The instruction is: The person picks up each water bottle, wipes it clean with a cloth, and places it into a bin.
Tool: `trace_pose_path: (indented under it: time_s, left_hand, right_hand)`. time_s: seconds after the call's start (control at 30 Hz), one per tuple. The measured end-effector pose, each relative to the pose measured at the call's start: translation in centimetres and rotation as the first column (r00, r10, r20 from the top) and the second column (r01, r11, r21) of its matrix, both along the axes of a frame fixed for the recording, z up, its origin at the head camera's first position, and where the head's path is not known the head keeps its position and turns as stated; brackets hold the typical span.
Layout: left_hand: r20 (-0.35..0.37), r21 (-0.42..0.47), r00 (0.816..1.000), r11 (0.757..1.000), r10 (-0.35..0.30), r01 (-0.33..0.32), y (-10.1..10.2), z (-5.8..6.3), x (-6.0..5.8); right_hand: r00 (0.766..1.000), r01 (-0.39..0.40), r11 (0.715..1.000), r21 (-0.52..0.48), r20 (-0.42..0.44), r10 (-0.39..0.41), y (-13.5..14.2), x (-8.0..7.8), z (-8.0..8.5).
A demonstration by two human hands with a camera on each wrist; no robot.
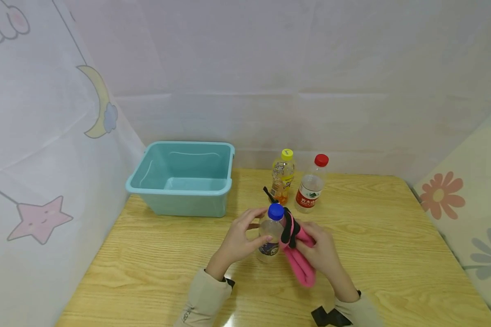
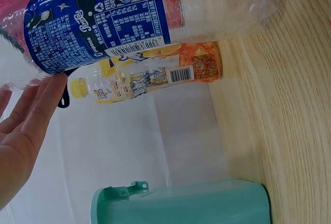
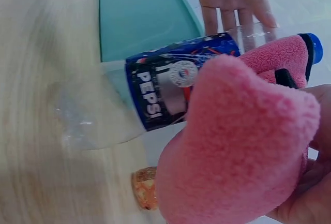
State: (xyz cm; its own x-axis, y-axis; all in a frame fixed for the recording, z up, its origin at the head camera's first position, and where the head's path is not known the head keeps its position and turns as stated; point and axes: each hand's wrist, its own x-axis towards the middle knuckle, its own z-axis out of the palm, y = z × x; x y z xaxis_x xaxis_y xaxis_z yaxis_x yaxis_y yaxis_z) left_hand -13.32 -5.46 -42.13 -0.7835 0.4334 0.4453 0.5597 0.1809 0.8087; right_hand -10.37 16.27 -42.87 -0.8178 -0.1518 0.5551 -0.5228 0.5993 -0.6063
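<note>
A clear plastic Pepsi bottle [image 1: 268, 248] with a blue cap [image 1: 276, 211] and dark blue label stands upright on the table. My left hand [image 1: 242, 236] holds it round its upper part, thumb on the near side and fingers behind. In the left wrist view those fingers lie along the bottle just above its label [image 2: 98, 25]. My right hand [image 1: 320, 249] grips a folded pink fleece cloth [image 1: 302, 269] with black edging and a black cord. The cloth is up against the bottle's right side and, in the right wrist view, covers part of the bottle.
Behind the hands stand a yellow-capped bottle [image 1: 283, 175] with orange liquid in its bottom and a red-capped bottle [image 1: 309, 190] with a red-and-white label. A light teal plastic basin [image 1: 184, 200] sits at the back left of the wooden table [image 1: 393, 254]. A fabric backdrop [image 1: 262, 118] rises behind.
</note>
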Motion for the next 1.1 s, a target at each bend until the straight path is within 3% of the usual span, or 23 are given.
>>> trace_pose_path:
  time_s: [0.37,0.67,1.1]
  left_hand:
    - [0.028,0.031,1.0,0.999,-0.008,0.007,0.0,0.0,0.1]
    - [0.066,0.038,0.998,0.999,-0.006,0.003,0.0,-0.1,0.2]
    - [0.056,0.049,0.998,0.999,-0.017,0.014,0.1,-0.2,0.3]
  right_hand:
    - [0.997,0.025,0.999,-0.041,0.081,-0.022,-0.7,0.2,-2.5]
    - [0.992,0.037,0.999,-0.017,0.124,-0.035,-0.8,0.1,-4.1]
    - [0.977,0.062,0.998,0.033,0.204,-0.067,-0.8,0.0,-5.5]
